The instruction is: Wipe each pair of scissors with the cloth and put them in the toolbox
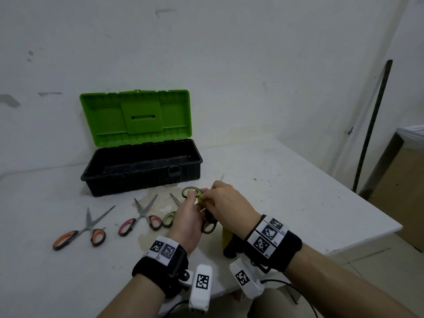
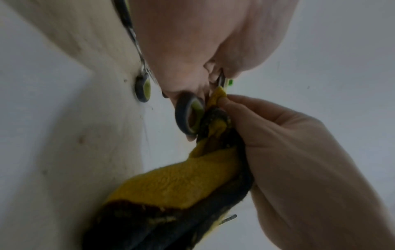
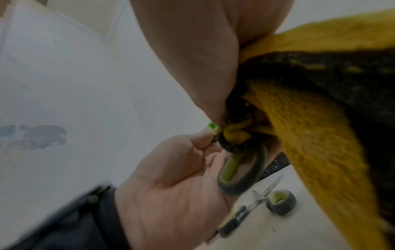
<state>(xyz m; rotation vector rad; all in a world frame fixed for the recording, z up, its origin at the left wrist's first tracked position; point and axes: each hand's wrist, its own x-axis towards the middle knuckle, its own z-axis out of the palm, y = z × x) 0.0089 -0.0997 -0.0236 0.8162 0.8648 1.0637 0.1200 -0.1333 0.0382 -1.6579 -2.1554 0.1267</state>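
Note:
A green-handled pair of scissors (image 1: 192,192) is held above the table between both hands. My left hand (image 1: 190,212) grips it by the handle ring (image 2: 189,116). My right hand (image 1: 218,196) pinches a yellow and black cloth (image 1: 227,239) around the scissors near the handles (image 3: 241,169); the cloth (image 2: 181,182) hangs down to the table. A blade tip (image 1: 222,177) pokes out beyond my right hand. The open toolbox (image 1: 142,177), black with a green lid (image 1: 137,115), stands behind at the left with nothing visible inside. A second green-handled pair (image 1: 168,220) lies partly hidden under my left hand.
Orange-handled scissors (image 1: 80,232) and pink-handled scissors (image 1: 140,219) lie open on the white table (image 1: 298,191), left of my hands. A stain marks the table in front of the toolbox. The table's right edge drops off beside a dark pole (image 1: 371,134) and a cardboard box (image 1: 403,175).

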